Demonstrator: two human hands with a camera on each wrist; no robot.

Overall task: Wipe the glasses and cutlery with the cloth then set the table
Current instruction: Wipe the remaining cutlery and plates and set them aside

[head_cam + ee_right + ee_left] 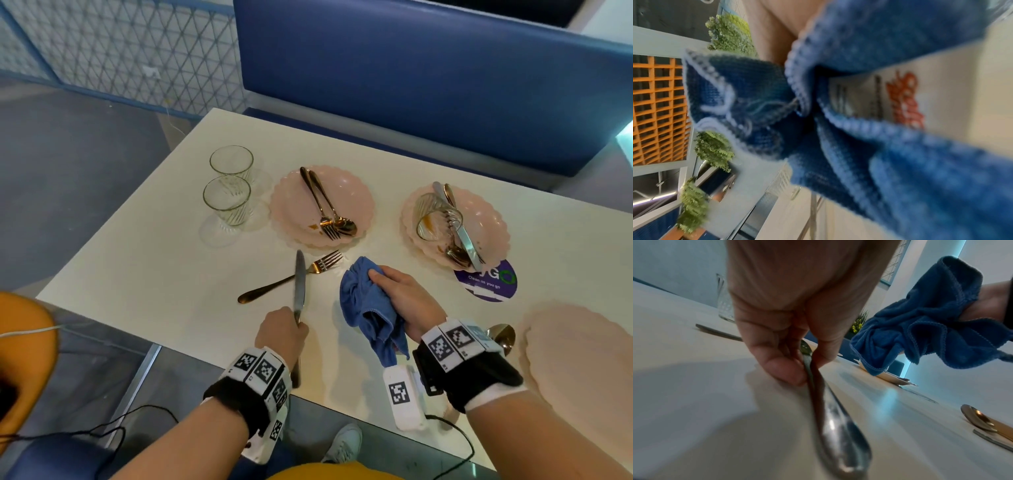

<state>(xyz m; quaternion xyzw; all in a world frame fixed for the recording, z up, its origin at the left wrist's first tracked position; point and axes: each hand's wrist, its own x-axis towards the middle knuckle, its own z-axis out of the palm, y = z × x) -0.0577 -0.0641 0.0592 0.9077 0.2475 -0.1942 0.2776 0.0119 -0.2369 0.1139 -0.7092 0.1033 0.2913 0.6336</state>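
Left hand pinches silver steel table knife mid-handle, blade crossing gold fork. Right hand clutches crumpled blue microfibre cloth beside it.

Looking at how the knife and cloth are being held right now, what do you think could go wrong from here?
1. The left hand pinches the knife by its handle, and the blade crosses over the loose fork; lifting or swinging it might knock the fork.
2. The cloth hangs bunched from the right hand, so a trailing corner could drag across the table.
3. A glass lies tipped on the right-hand plate among cutlery; it may roll if bumped.
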